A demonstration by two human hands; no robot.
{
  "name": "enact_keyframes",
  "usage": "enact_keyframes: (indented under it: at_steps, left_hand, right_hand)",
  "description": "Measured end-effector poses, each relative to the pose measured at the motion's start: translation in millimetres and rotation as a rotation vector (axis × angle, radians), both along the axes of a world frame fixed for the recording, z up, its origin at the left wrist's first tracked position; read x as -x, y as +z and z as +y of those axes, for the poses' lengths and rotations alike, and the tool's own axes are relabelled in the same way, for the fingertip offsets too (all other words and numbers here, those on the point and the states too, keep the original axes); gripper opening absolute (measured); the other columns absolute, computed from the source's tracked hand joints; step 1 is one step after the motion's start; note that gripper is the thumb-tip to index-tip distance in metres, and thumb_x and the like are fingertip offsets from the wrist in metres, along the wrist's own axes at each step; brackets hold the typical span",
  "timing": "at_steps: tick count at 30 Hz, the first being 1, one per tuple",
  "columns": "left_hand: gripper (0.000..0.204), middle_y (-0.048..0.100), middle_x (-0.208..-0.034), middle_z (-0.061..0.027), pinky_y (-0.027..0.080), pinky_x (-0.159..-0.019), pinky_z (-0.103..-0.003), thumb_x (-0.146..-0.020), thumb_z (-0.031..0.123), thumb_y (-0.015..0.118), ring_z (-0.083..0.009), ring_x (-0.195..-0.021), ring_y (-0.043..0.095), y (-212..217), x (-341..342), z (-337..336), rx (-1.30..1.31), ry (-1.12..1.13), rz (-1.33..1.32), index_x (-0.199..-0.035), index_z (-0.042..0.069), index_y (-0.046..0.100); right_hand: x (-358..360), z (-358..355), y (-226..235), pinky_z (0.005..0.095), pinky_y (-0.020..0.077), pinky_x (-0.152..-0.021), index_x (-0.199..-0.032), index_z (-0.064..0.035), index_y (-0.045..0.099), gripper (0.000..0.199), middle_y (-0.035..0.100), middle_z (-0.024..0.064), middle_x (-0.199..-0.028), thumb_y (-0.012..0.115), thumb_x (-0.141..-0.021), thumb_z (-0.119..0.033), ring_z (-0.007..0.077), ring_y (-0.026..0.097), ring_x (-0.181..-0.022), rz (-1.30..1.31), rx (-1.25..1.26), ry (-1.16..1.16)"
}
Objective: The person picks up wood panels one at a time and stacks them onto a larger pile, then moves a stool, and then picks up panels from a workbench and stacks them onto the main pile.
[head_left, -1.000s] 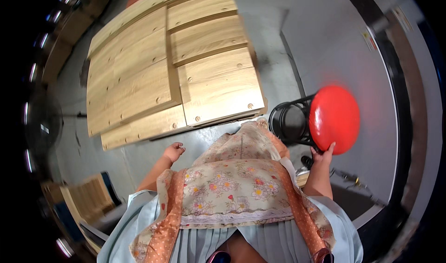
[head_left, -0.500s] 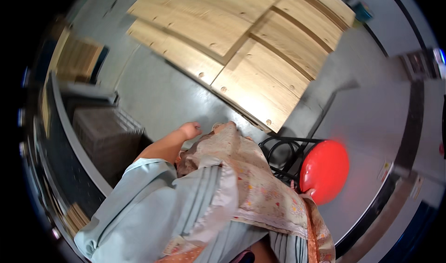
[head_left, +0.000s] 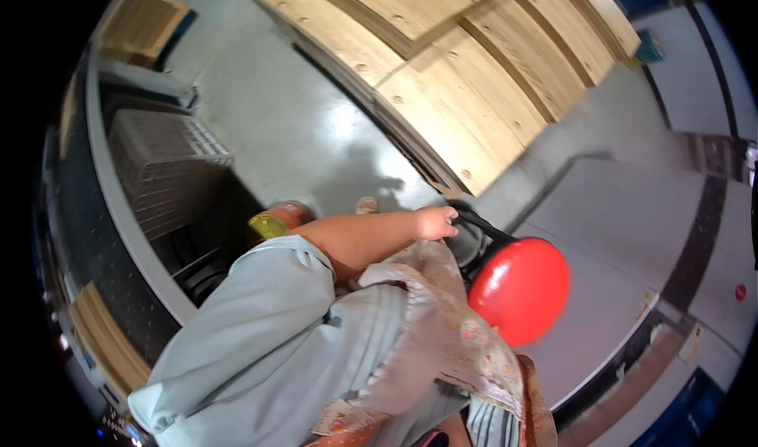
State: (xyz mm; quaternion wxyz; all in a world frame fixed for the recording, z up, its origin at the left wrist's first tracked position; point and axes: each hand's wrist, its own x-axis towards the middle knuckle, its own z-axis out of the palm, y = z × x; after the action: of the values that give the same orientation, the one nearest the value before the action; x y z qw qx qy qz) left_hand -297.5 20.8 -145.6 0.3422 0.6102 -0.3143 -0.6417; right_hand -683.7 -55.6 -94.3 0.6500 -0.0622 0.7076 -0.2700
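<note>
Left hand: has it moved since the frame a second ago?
Yes. The left hand was away from the red stool then, on the far side of the apron; now it grips the stool's black frame.

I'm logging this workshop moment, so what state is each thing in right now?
Left hand: closed on the stool's black frame.
Right hand: out of view.
Red stool: tipped on its side, seat facing the camera.
Wooden panels: lying flat on the floor, overlapping.
Wire basket: sitting under the bench, contents not discernible.
</note>
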Motion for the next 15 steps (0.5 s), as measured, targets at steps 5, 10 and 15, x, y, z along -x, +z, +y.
enact_keyframes:
  at_steps: [5,10,15]
  left_hand:
    - [0.071,0.049,-0.116,-0.0259,0.041,-0.087,-0.034,-0.072,0.040,0.061,-0.0338,-0.104,0.052,19,54,-2,0.033,-0.170,-0.005,-0.120,-0.008,0.041]
    - [0.073,0.053,-0.111,-0.0258,0.041,-0.086,-0.034,-0.073,0.044,0.060,-0.0331,-0.102,0.052,27,64,-24,-0.012,-0.269,-0.064,-0.117,-0.011,0.041]
    - [0.064,0.057,-0.103,-0.0215,0.044,-0.081,-0.035,-0.070,0.034,0.066,-0.0311,-0.095,0.056,50,101,-40,-0.122,0.105,0.035,-0.112,-0.010,0.046]
  right_hand:
    - [-5,10,25,0.0455,0.0455,-0.078,-0.123,-0.0120,0.038,0.062,0.052,0.0096,-0.111,0.053,-0.078,-0.052,0.0274,0.052,-0.095,0.002,-0.097,0.164]
    - [-14,9,38,0.0452,0.0455,-0.079,-0.122,-0.0110,0.039,0.061,0.054,0.0106,-0.109,0.054,-0.079,-0.051,0.0274,0.053,-0.093,-0.067,-0.154,0.342]
    - [1,-25,29,0.0449,0.0456,-0.079,-0.121,-0.0100,0.040,0.059,0.057,0.0115,-0.107,0.055,-0.079,-0.049,0.0275,0.055,-0.092,-0.146,-0.231,0.524]
